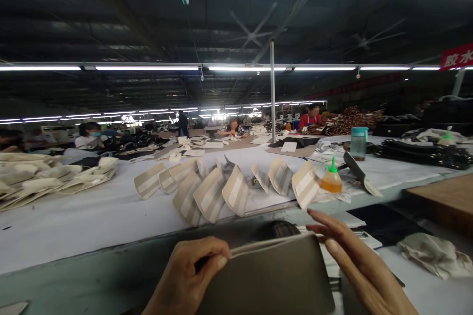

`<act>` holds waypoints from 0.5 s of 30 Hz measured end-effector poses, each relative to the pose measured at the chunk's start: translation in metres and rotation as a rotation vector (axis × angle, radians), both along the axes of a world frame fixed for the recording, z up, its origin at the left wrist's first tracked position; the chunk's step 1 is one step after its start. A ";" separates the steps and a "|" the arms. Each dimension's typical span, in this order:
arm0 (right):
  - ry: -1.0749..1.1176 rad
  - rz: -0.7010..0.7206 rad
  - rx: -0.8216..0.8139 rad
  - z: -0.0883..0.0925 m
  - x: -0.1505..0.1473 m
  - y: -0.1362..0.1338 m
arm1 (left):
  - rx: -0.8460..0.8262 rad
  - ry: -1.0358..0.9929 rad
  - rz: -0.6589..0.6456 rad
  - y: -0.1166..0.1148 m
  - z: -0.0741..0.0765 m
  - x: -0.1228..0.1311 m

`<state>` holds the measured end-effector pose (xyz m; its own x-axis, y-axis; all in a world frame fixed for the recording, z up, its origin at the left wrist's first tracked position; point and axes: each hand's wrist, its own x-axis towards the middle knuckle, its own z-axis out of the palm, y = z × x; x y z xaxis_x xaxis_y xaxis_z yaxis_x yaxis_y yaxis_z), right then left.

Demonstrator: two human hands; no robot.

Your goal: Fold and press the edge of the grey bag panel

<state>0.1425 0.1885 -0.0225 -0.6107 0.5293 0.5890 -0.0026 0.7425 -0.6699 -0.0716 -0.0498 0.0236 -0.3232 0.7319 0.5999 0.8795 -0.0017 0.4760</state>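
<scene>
A dark olive-grey panel (273,275) with a pale upper edge stands in front of me, its right corners rounded. My left hand (192,266) pinches this panel at its top left edge between thumb and fingers. At the upper right corner is my right hand (354,256), fingers stretched out and apart; whether a fingertip touches the edge I cannot tell. Beyond the hands, several curved beige pieces (212,196) with lighter stripes stand in rows on the white-covered table (111,226). A squeeze bottle (331,179) with a green nozzle and amber liquid stands near them.
Beige pieces (55,177) are piled at left. A teal-lidded bottle (358,143) and stacked black parts (424,153) are at back right. A crumpled cloth (436,255) lies right of my hand, below a brown board (447,197). Several people work farther back.
</scene>
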 end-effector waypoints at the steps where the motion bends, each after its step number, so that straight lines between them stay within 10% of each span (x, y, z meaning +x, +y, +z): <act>1: 0.051 -0.046 0.073 -0.003 -0.002 0.002 | 0.025 -0.016 0.025 0.001 -0.003 0.000; 9: -0.086 -0.125 0.566 -0.021 -0.020 -0.011 | 0.225 -0.191 0.189 0.013 -0.034 0.010; 15: 0.037 -0.191 0.468 -0.036 -0.029 -0.010 | 0.296 -0.168 0.221 0.025 -0.048 0.019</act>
<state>0.1133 0.1789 -0.0585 -0.5032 0.3037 0.8090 0.1454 0.9526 -0.2672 -0.0522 -0.0253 -0.0247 -0.5648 0.4378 0.6995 0.7840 0.0201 0.6205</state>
